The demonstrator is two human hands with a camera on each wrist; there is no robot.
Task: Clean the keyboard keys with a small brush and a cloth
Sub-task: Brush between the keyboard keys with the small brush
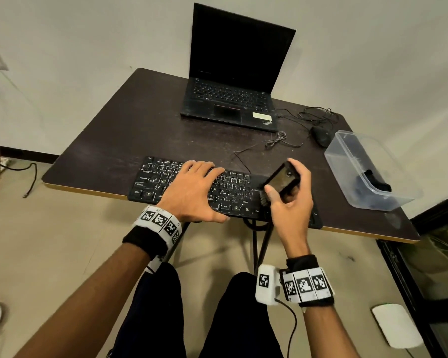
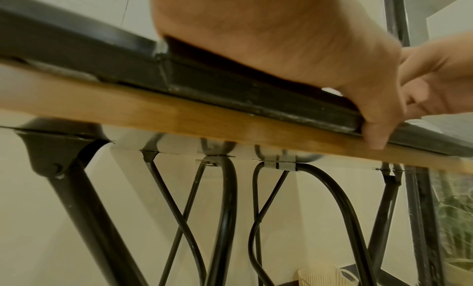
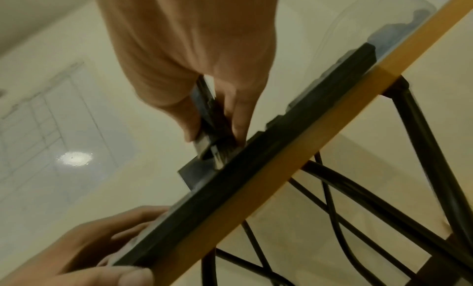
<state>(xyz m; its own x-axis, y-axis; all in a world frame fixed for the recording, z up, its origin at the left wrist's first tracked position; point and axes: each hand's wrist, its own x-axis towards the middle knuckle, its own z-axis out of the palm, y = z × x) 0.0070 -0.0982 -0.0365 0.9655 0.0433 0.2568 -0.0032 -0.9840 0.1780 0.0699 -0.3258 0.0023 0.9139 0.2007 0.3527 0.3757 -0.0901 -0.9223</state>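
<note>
A black keyboard [image 1: 153,177] lies along the front edge of the dark table [image 1: 140,125]. My left hand [image 1: 204,192] presses flat on its middle keys, fingers straight and spread. The thumb rests against the keyboard's front edge [image 2: 371,128]. My right hand [image 1: 295,200] grips a small flat dark brush [image 1: 279,180] between thumb and fingers. The bristles [image 1: 263,197] point down and touch the right part of the keyboard. In the right wrist view the brush [image 3: 204,112] stands nearly upright on the keyboard [image 3: 256,181].
An open black laptop [image 1: 233,99] sits at the back of the table. A wired mouse [image 1: 321,135] and loose cables lie to its right. A clear plastic box [image 1: 347,171] at the right edge holds a dark bundle [image 1: 373,179]. Black metal legs [image 2: 225,209] run under the table.
</note>
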